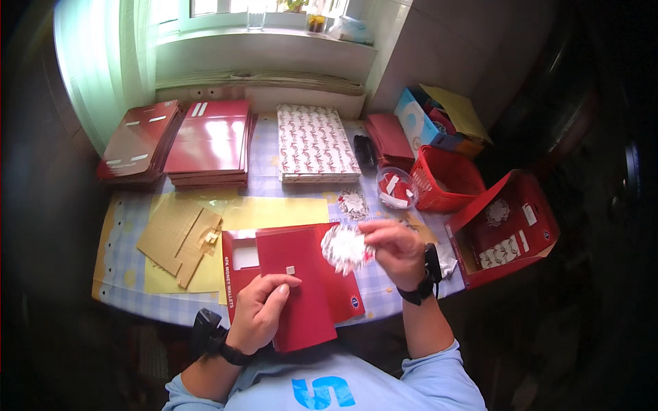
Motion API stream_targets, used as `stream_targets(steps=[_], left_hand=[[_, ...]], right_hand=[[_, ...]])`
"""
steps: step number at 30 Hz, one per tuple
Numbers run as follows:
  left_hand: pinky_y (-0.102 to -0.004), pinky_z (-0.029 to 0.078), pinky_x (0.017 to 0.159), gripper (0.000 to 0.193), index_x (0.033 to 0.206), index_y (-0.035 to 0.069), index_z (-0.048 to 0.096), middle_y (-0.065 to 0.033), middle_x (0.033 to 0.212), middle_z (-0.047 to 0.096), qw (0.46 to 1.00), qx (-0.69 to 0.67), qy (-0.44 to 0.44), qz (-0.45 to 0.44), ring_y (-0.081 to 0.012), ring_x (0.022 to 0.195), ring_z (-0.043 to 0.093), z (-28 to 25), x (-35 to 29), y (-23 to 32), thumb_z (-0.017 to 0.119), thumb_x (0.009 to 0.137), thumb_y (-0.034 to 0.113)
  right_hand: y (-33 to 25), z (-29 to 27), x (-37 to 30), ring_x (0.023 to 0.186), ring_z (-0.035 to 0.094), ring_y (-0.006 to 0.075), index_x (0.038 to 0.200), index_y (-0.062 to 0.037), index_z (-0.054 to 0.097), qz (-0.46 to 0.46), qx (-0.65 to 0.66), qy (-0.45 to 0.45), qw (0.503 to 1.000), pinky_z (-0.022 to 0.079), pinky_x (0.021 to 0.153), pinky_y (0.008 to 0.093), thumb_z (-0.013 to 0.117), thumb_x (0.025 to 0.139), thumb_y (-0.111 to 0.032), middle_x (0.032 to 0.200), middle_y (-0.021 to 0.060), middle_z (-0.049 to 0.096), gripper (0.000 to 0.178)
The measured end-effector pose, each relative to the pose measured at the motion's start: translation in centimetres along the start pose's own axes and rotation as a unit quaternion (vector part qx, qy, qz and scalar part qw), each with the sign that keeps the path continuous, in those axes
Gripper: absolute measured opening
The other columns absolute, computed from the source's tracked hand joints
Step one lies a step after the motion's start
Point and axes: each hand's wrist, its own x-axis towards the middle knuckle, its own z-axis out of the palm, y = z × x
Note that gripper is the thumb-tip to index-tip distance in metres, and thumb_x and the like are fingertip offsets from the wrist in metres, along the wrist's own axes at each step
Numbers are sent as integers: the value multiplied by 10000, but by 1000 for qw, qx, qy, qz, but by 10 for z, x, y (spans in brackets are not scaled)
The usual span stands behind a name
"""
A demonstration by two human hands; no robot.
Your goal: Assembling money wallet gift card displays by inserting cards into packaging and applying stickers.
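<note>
My right hand (399, 255) pinches a round white wreath-shaped paper cutout (345, 248) by its right edge, raised over the work. My left hand (260, 309) lies closed on the left edge of a plain red card (305, 308), thumb and index finger on top; its other fingers are mostly hidden. Just beyond the index fingertip sits a small whitish square pad (290, 270) on the card. The card rests partly on a larger printed red card sleeve (348, 301) with a white window, and overhangs the table's near edge. A similar wreath cutout (353, 204) lies behind.
Stacks of red sleeves (209, 140) and patterned white cards (315, 140) line the back. A brown cardboard piece (179, 240) lies left on yellow sheets. Rightward stand a clear tub (397, 188), a red basket (449, 179), a blue box (417, 120) and an open red box (510, 226).
</note>
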Motion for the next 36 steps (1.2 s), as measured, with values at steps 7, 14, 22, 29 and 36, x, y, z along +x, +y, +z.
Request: stream_targets(steps=[7, 14, 22, 29, 36], left_hand=[[-230, 471, 702, 226, 1016, -25, 649, -74, 912, 630, 993, -93, -50, -46, -90, 809, 586, 8, 0, 1, 573, 973, 183], [-234, 470, 616, 168, 902, -6, 645, -17, 772, 644, 998, -53, 33, -26, -58, 696, 564, 10, -6, -15, 626, 944, 155], [-250, 474, 600, 140, 886, -7, 643, -48, 773, 643, 996, -49, 73, -5, -78, 685, 579, 17, -7, -9, 656, 919, 129], [-260, 457, 627, 130, 926, -5, 630, -87, 823, 586, 999, 7, 27, 40, -131, 697, 554, 18, -13, -7, 604, 938, 122], [-233, 450, 725, 222, 1095, 35, 517, -27, 989, 545, 993, -83, -77, -20, -69, 840, 518, 11, -22, 2, 545, 885, -33]], right_hand=[[-23, 29, -2, 1010, 681, 252, 938, -29, 677, -62, 43, -154, 985, 559, 827, 314, 664, 734, 133, 1109, 163, 678, 260], [-32, 47, -13, 1022, 664, 274, 1063, -33, 680, 1, -7, -115, 993, 540, 869, 328, 681, 756, 55, 1137, 168, 657, 319], [-58, 69, -32, 1139, 574, 308, 1179, -64, 618, -82, -316, -98, 940, 409, 1000, 474, 850, 638, -264, 1257, 150, 587, 622], [-46, 65, -37, 1148, 569, 320, 1162, -61, 622, -78, -283, -100, 951, 416, 1002, 469, 856, 609, -223, 1277, 170, 576, 622], [-35, 29, -33, 1189, 546, 312, 1202, -49, 626, -23, -3, -105, 994, 439, 984, 405, 854, 622, -152, 1308, 208, 552, 632]])
